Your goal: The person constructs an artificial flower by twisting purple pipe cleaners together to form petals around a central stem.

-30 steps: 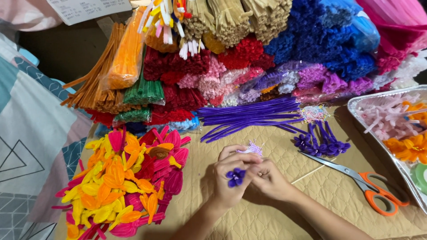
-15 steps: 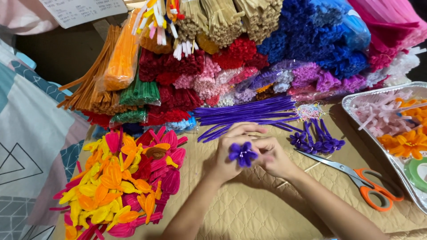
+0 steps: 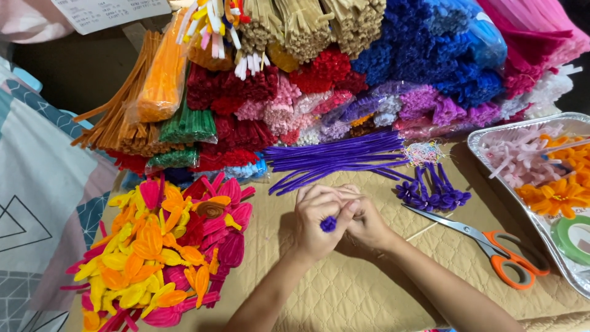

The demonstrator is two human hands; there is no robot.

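While my left hand [image 3: 316, 221] and right hand [image 3: 367, 222] press together at centre, both pinch a small purple pipe-cleaner piece [image 3: 328, 224] between the fingertips — only its tip shows. Orange-handled scissors [image 3: 491, 249] lie at three o'clock, finished purple flowers [image 3: 433, 193] at two, loose purple stems [image 3: 335, 158] at twelve.

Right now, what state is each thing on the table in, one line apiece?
Left hand: closed around the small purple pipe-cleaner piece.
Right hand: pressed against the left hand, fingers curled.
Orange-handled scissors: lying flat, blades shut.
Loose purple pipe cleaners: straight, unbent.
Foil tray: holding pink and orange pieces.
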